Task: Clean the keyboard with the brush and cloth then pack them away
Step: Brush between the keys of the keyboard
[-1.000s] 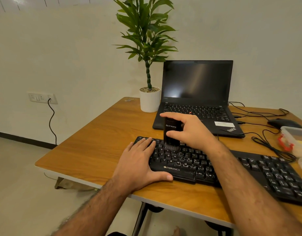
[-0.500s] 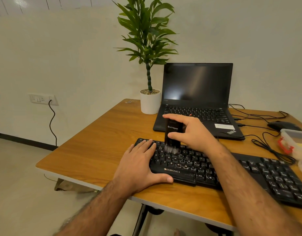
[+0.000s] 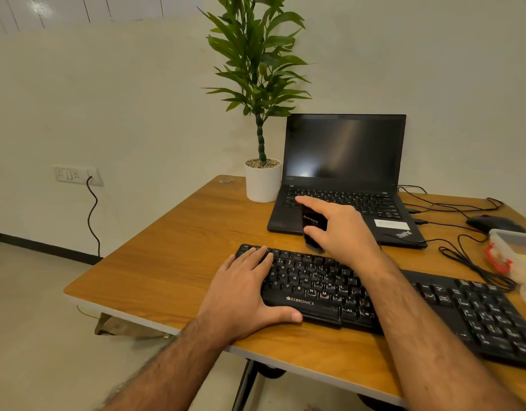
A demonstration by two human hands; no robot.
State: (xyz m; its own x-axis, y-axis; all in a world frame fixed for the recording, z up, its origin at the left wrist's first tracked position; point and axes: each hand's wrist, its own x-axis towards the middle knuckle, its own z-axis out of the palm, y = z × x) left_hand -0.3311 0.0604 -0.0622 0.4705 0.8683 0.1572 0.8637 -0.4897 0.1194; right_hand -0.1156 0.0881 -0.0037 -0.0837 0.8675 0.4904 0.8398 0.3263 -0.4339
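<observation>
A black Zebronics keyboard [image 3: 404, 298] lies across the wooden desk [image 3: 172, 262]. My left hand [image 3: 244, 289] rests flat on its left end, thumb along the front edge. My right hand [image 3: 341, 229] grips a black brush [image 3: 312, 225] upright, bristles down, just behind the keyboard's top row. Part of the brush is hidden by my fingers. No cloth is visible.
An open black laptop [image 3: 344, 161] stands behind the keyboard, with a potted plant [image 3: 263, 179] to its left. A mouse [image 3: 493, 223] and tangled cables [image 3: 469, 256] lie at the right, beside a clear plastic box [image 3: 516, 250] with a red clip.
My right hand has carried the brush away from me, from the upper key rows to just past the keyboard's back edge. My left hand has stayed in place.
</observation>
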